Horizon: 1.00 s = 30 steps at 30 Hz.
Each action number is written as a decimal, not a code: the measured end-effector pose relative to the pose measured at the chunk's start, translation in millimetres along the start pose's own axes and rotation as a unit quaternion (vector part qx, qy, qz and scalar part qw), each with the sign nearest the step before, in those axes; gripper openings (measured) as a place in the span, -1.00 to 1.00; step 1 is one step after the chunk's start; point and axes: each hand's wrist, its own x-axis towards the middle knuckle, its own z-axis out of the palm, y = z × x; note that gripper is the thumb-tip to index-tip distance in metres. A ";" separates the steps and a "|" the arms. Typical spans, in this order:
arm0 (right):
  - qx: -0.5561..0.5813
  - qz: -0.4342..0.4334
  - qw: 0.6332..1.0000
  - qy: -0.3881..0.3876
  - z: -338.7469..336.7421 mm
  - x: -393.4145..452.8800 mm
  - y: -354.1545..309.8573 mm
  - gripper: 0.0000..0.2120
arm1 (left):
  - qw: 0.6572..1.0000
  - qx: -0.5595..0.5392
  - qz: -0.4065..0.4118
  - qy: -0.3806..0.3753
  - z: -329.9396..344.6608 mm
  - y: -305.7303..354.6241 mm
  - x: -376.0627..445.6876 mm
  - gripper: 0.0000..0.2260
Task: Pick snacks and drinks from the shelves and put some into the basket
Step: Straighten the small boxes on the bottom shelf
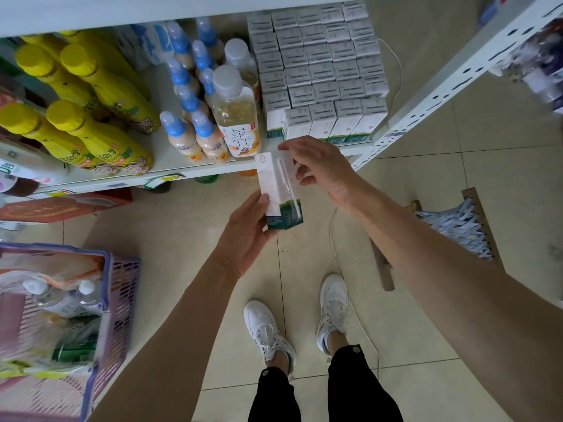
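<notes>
White carton (279, 190) gripped by left hand (243, 236), right hand (320, 169) pinching top

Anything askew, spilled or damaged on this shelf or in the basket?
Nothing spilled or damaged. The carton held by the left hand looks intact. Only oddity: a white cable trails behind the stacked cartons.

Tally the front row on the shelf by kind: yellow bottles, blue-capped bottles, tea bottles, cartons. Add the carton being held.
Yellow bottles: 2
Blue-capped bottles: 2
Tea bottle: 1
Shelf cartons: 4
Held carton: 1
Total: 10
</notes>
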 end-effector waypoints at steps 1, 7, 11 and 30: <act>-0.013 -0.004 1.000 0.001 -1.0 -1.2 1.1 -0.82 | 0.999 0.033 0.014 0.009 -1.3 0.1 1.1 -0.60; -0.033 -0.036 0.999 -0.010 2.1 -11.3 3.0 -0.68 | 0.920 0.344 0.153 0.103 2.0 -3.1 7.9 -0.57; -0.141 -0.083 0.987 -0.003 12.5 -12.3 6.6 -0.38 | 0.905 0.333 0.208 0.165 9.8 -12.0 12.3 -0.60; -0.274 -0.233 0.933 0.010 0.1 -8.4 13.6 -0.60 | 0.867 0.419 0.232 0.137 7.6 8.5 45.6 -0.61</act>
